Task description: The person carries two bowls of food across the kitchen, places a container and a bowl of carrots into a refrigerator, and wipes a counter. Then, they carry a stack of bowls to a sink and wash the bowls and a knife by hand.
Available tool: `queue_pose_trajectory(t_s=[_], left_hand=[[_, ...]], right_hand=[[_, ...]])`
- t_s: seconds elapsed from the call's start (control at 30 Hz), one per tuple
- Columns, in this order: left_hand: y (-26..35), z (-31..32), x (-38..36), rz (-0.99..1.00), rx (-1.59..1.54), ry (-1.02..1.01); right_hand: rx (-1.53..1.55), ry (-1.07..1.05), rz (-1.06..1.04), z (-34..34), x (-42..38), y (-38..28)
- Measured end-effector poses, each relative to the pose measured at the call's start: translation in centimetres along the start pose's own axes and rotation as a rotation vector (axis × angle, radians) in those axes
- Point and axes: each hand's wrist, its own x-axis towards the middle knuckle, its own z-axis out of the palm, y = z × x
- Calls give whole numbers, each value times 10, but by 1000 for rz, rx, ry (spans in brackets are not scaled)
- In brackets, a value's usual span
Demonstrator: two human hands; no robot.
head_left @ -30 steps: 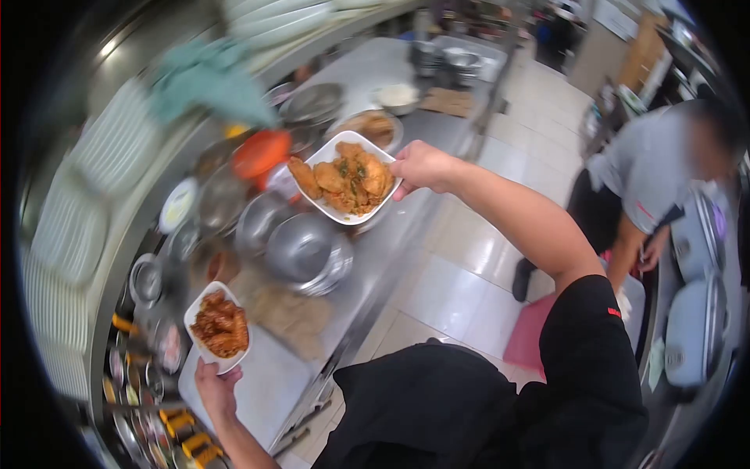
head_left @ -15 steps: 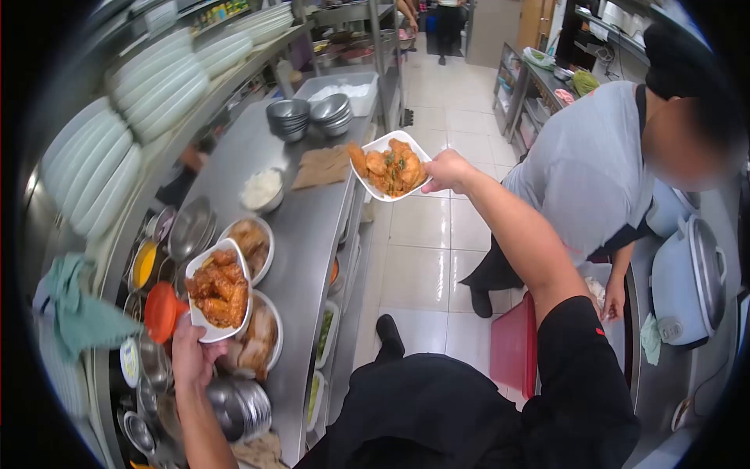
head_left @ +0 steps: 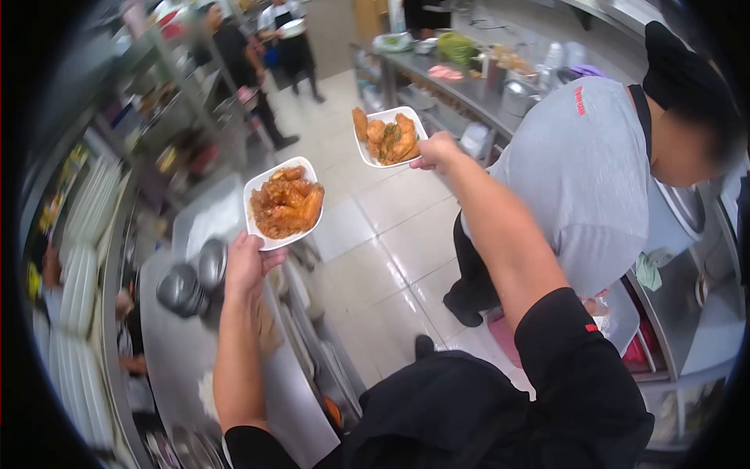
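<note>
My left hand (head_left: 251, 266) grips the near edge of a white square bowl (head_left: 255, 184) filled with glossy, sauce-coated chicken wings (head_left: 286, 203). Farther forward, my right hand (head_left: 436, 152) is closed on the right rim of a second white square bowl (head_left: 364, 153). Golden fried chicken pieces (head_left: 400, 137) with green herb bits lie in that one. Both bowls are held up in the air and apart from each other, the left one near the steel counter's edge and the right one over the floor. Some fingers are hidden under the bowls.
A steel counter (head_left: 176, 352) runs along the left, bearing stacked metal bowls (head_left: 181, 288) and a plastic tub (head_left: 223, 207). A person in a grey shirt (head_left: 570, 172) bends close on my right. Two people (head_left: 291, 43) stand farther up the tiled aisle (head_left: 375, 273).
My left hand has lifted its bowl of wings off the counter area, forward and right. My view has turned and moved up the aisle. The right hand keeps hold of its bowl.
</note>
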Motion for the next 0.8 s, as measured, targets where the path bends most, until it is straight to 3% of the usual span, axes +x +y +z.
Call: queue_pose_trajectory(t_s=[0.1,0.13,0.33,0.37,0.43,0.57,0.6,0.8], left_hand=[[-11,50,108,86,-79,-153],[-28,32,118,55,-130,-159],[-21,144,278,-33,-140,-297],[-43,110,294,-47,-174,-313],[-53,121,349,-70,-170,-359],[-68,208,455,-119,-149,-444],[-118,63,397,-135,-269,-433],[-169,106,495,-113,-420,-605]], right_hand=[[58,171,34,-23,62,-3],[41,226,55,-1,52,6],[131,466,127,-59,158,3],[91,485,124,-26,142,7],[141,584,92,-17,164,9],[137,639,156,-53,214,24],[43,652,94,64,110,51],[79,773,5,116,140,106]])
